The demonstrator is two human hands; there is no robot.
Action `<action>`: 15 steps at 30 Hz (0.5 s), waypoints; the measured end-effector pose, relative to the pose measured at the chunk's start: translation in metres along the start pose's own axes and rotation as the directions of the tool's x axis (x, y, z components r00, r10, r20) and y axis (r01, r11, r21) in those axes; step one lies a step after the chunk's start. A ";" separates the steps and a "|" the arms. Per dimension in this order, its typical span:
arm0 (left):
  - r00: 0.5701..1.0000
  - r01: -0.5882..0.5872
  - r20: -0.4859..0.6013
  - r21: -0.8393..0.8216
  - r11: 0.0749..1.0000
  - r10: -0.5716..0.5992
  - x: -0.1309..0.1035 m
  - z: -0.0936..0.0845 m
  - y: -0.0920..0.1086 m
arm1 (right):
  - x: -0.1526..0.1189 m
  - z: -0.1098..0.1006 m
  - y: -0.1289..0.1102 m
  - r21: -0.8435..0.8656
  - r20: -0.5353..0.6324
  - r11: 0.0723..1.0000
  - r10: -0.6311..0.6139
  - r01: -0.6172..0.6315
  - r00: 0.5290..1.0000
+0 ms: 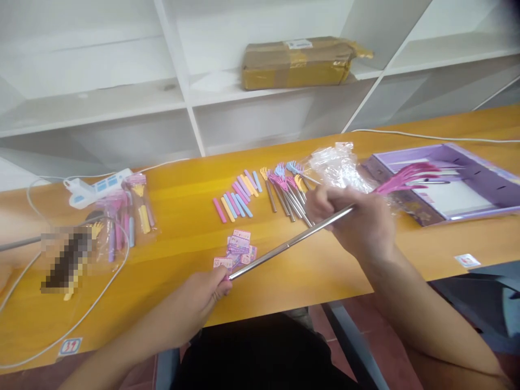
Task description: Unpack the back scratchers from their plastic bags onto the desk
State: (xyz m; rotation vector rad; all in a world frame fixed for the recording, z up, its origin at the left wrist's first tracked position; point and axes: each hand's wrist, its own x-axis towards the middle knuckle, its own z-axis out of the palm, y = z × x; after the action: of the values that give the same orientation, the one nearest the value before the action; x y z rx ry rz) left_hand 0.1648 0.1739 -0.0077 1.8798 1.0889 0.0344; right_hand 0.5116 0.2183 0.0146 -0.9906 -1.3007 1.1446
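A telescopic back scratcher [290,242] with a steel rod and a pink claw head stretches slantwise between my two hands above the table. My left hand [209,290] is closed around its lower end, where a little pink shows. Near the claw, my right hand [357,219] grips the rod; its fingers are somewhat blurred. Behind the rod lie small printed cards [238,242]. Farther back are several coloured handle sleeves [239,197] in pink, yellow, blue and purple. Next to them sits a bunch of back scratchers [288,189] with coloured claws.
Clear plastic bags [335,162] lie behind my right hand. A purple box [430,208] with papers stands at the right. Bagged scratchers [117,222], a power strip [103,187] and a looping white cable [103,295] occupy the left. A taped carton [298,65] rests on the shelf.
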 end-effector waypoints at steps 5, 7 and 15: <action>0.997 -0.073 -0.010 -0.023 0.997 0.072 0.014 -0.002 -0.003 | 0.021 0.025 0.015 0.017 -0.204 0.979 -0.194 0.202 0.960; 0.996 -0.088 -0.020 -0.015 0.996 0.088 0.018 0.001 -0.002 | 0.012 0.046 0.030 0.061 -0.060 0.989 -0.132 0.136 0.989; 0.984 -0.174 -0.055 -0.069 0.982 0.170 0.037 0.012 0.010 | -0.031 0.113 0.066 0.158 0.366 0.986 -0.004 -0.058 0.930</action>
State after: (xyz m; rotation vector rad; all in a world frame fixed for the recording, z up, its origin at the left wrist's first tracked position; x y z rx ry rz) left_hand 0.1987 0.1891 -0.0219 1.9107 0.9425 0.2181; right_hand 0.3965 0.1918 -0.0496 -0.6923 -1.4568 1.4850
